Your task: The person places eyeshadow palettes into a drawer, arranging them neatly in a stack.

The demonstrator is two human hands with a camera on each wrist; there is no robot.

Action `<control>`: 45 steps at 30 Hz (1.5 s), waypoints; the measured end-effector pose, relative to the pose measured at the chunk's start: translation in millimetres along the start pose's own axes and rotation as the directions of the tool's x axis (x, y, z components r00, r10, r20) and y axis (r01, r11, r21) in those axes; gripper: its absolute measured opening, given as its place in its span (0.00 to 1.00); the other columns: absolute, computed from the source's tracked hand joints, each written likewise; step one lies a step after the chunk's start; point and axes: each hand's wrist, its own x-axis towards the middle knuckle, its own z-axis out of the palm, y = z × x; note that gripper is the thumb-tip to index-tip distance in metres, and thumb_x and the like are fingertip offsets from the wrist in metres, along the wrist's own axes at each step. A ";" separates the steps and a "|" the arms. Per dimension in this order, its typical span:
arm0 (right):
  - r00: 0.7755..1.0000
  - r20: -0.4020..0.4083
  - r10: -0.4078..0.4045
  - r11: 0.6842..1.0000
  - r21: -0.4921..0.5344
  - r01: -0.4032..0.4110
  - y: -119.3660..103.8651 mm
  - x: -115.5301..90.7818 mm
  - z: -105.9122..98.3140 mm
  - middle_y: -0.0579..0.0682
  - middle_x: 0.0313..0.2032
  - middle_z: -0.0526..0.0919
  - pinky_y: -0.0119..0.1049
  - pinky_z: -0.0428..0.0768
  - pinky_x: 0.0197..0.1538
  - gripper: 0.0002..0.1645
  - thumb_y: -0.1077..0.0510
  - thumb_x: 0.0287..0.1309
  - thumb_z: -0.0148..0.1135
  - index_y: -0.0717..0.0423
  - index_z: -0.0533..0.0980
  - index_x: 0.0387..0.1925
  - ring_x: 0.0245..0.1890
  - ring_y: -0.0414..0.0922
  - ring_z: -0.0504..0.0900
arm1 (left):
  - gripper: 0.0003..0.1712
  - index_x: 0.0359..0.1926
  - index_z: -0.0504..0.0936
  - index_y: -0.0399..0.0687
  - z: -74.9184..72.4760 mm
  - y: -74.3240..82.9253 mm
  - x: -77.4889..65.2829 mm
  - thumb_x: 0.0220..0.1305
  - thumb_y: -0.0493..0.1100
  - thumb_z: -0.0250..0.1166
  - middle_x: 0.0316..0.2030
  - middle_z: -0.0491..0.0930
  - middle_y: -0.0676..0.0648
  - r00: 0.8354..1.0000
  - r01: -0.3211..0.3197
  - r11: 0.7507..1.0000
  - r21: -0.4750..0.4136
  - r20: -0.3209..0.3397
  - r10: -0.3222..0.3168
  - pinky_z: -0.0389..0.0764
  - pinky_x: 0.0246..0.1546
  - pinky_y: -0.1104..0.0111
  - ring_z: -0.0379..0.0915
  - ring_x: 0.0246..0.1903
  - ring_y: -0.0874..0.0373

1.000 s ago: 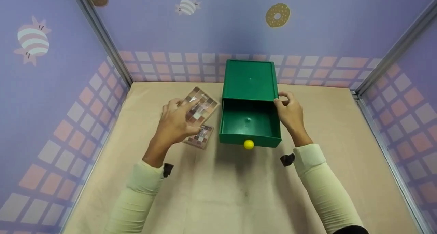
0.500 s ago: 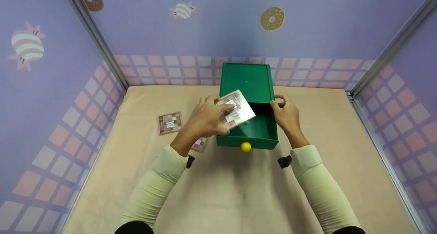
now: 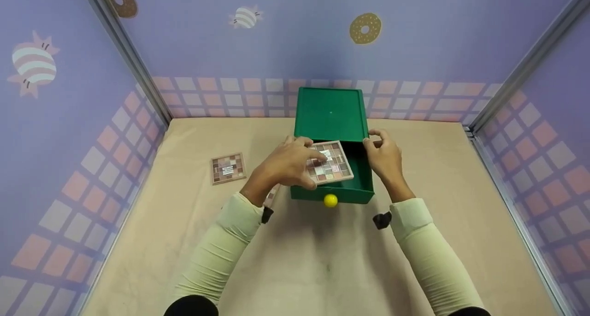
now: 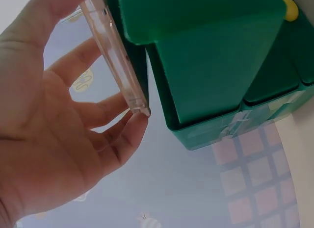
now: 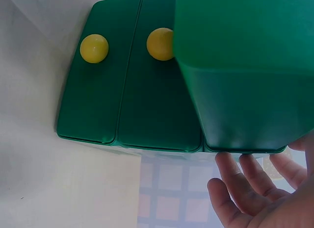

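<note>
My left hand [image 3: 288, 164] grips an eyeshadow palette [image 3: 334, 161] by its left side, over the pulled-out top drawer [image 3: 362, 182] of a green drawer unit [image 3: 331, 115]. The palette's lid shows brown and pink squares and lies slightly tilted. In the left wrist view the palette [image 4: 115, 56] appears edge-on between thumb and fingers, beside the drawer. My right hand [image 3: 386, 157] rests its fingertips against the unit's right side near the front corner; in the right wrist view, relaxed fingers [image 5: 230, 176] touch the side edge below the drawer. A yellow knob [image 3: 330, 200] marks the drawer front.
Another palette [image 3: 228, 168] lies on the cloth-covered table [image 3: 322, 260] to the left. One more palette [image 3: 271, 196] is mostly hidden by my left wrist. Two lower drawers with yellow knobs [image 5: 94, 48] are shut. Printed walls enclose the back and sides.
My left hand has carried the palette rightward from the table to over the drawer and turned it flatter. The left palette on the table has come into sight. My right hand stays at the unit.
</note>
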 end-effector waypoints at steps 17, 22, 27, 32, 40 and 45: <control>1.000 -0.005 -0.013 1.000 -0.001 0.013 0.2 -1.5 0.9 0.63 0.51 0.86 0.56 0.81 0.54 0.24 0.47 0.71 0.54 0.50 0.75 0.62 0.51 0.59 0.85 | 0.39 0.71 0.74 0.60 -2.1 -6.4 18.3 0.59 0.45 0.75 0.77 0.60 0.41 0.975 -0.048 0.994 -0.093 0.210 0.067 0.60 0.74 0.46 0.49 0.77 0.39; 1.000 -0.002 -0.007 1.000 0.003 0.007 -0.7 -2.1 -0.1 0.63 0.51 0.86 0.57 0.81 0.54 0.24 0.46 0.71 0.53 0.51 0.75 0.62 0.51 0.60 0.85 | 0.41 0.73 0.71 0.59 -1.1 -5.6 16.0 0.59 0.45 0.75 0.80 0.53 0.42 0.978 -0.022 0.992 -0.128 0.203 0.048 0.63 0.74 0.47 0.44 0.79 0.40; 1.000 0.000 -0.008 1.000 0.008 0.008 -1.7 -1.8 -0.2 0.63 0.51 0.86 0.57 0.81 0.54 0.24 0.46 0.71 0.54 0.50 0.75 0.62 0.51 0.59 0.85 | 0.40 0.73 0.70 0.58 -2.8 -6.6 10.0 0.62 0.44 0.74 0.81 0.48 0.42 0.991 -0.015 0.987 -0.161 0.130 0.036 0.60 0.75 0.47 0.41 0.80 0.43; 1.000 0.005 -0.003 1.000 0.010 0.003 -0.5 -2.6 1.7 0.63 0.52 0.86 0.57 0.81 0.55 0.24 0.46 0.71 0.54 0.51 0.75 0.63 0.52 0.60 0.84 | 0.37 0.73 0.71 0.57 -5.8 -13.3 -1.2 0.65 0.45 0.72 0.81 0.48 0.43 1.000 -0.009 0.975 -0.224 0.008 0.011 0.56 0.76 0.43 0.42 0.80 0.40; 1.000 0.007 -0.007 1.000 0.007 0.006 -1.1 -3.3 1.8 0.63 0.52 0.85 0.57 0.81 0.55 0.24 0.46 0.71 0.54 0.50 0.75 0.62 0.52 0.59 0.84 | 0.42 0.75 0.66 0.49 -9.3 -43.7 -21.4 0.62 0.48 0.73 0.79 0.49 0.35 0.951 0.120 0.942 -0.313 -0.238 -0.200 0.64 0.71 0.41 0.49 0.76 0.33; 1.000 0.004 -0.006 1.000 0.019 0.006 -0.3 -3.3 1.7 0.63 0.53 0.85 0.57 0.82 0.55 0.24 0.46 0.72 0.53 0.50 0.75 0.63 0.53 0.59 0.84 | 0.53 0.79 0.57 0.52 6.3 -68.9 -27.9 0.61 0.57 0.73 0.80 0.42 0.35 0.885 0.308 0.881 -0.358 -0.231 -0.404 0.65 0.67 0.35 0.49 0.75 0.31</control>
